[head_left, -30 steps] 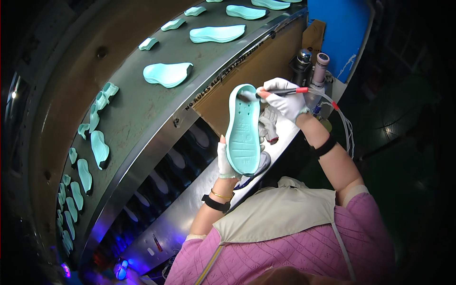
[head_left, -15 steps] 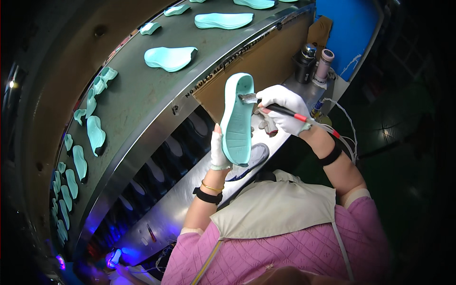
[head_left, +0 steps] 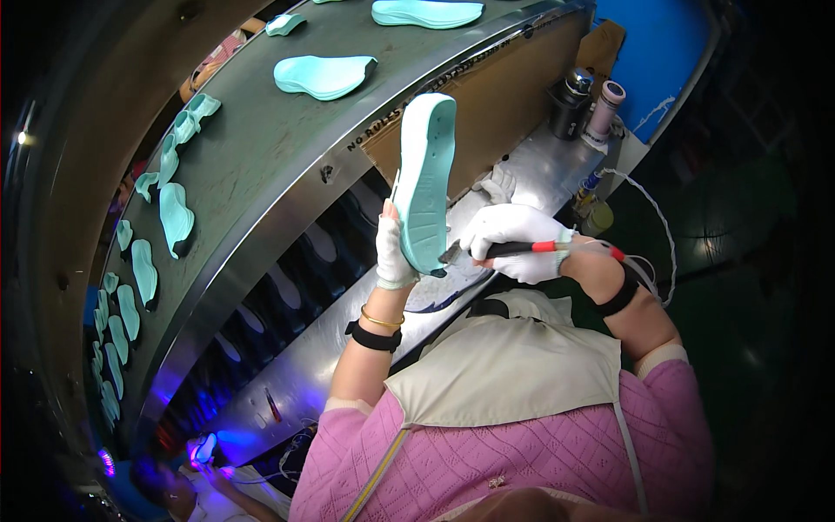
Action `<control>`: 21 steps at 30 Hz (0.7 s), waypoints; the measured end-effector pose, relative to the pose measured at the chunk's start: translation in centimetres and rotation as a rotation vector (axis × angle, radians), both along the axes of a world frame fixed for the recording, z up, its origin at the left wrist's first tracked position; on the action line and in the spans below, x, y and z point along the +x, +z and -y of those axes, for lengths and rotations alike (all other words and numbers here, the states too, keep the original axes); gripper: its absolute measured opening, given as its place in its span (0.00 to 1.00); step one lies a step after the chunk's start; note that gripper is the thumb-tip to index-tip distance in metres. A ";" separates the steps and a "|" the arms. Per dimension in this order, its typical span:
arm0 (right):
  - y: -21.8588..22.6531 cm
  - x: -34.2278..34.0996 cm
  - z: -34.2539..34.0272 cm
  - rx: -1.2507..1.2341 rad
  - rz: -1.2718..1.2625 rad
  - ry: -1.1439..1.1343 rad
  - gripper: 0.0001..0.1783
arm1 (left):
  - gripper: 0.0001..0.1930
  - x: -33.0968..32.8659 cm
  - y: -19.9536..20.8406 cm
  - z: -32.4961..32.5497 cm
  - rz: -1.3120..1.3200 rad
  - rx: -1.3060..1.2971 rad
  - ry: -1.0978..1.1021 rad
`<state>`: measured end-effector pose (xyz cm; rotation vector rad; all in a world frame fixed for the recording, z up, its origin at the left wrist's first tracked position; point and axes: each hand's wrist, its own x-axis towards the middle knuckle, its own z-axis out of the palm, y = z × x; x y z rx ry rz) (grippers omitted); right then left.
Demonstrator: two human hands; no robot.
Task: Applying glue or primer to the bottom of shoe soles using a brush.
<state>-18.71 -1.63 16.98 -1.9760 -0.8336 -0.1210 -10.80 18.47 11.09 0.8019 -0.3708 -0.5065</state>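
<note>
Sole of long mint-green foam, clamped in the white-gloved left hand above the silvery bench; white-gloved right hand pinches a black-handled brush near its lower end—slack left grip could twist it!

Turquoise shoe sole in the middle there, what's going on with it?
The person's gloved left hand holds the turquoise sole raised. The gloved right hand grips a black-and-red-handled brush, with its bristles at the sole's lower end; whether they touch it is hard to tell. Other turquoise soles lie on the dark belt.
</note>
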 end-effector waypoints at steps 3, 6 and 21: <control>2.1 0.3 0.2 0.107 -0.002 -0.041 0.08 | 0.32 0.2 2.0 -1.1 -0.021 -0.014 0.055; 2.1 0.3 0.6 0.342 -0.048 -0.216 0.08 | 0.36 2.0 6.4 -2.2 -0.037 -0.155 0.043; 0.3 -0.2 -0.2 0.422 -0.212 -0.351 0.07 | 0.09 6.4 10.5 -15.0 0.888 0.852 1.041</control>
